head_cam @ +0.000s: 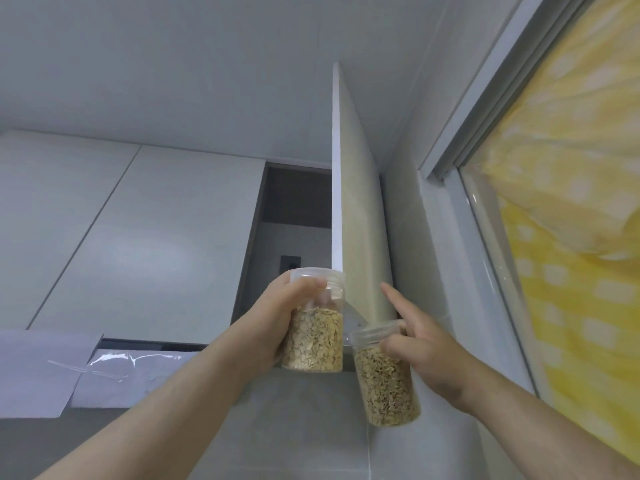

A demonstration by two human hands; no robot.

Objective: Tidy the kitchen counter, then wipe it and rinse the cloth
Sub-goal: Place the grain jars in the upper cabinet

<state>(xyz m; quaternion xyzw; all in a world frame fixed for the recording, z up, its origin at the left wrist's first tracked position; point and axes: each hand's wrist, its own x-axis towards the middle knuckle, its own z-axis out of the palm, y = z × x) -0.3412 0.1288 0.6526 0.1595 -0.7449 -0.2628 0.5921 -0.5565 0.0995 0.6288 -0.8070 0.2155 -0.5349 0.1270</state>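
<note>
Below the cupboard door (356, 202), the left hand (277, 317) grips an oat jar (313, 337), the right hand (422, 351) a seed jar (384, 389).

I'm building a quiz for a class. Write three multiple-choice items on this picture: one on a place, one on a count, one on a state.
1. The higher jar is in: A the left hand B the right hand C neither hand.
2. Jars held: A one B two C three.
3. The door is: A shut B open C missing.

1 A: the left hand grips it, above the lower jar in the right hand.
2 B: one per hand.
3 B: it stands swung out beside the dark opening.
</note>
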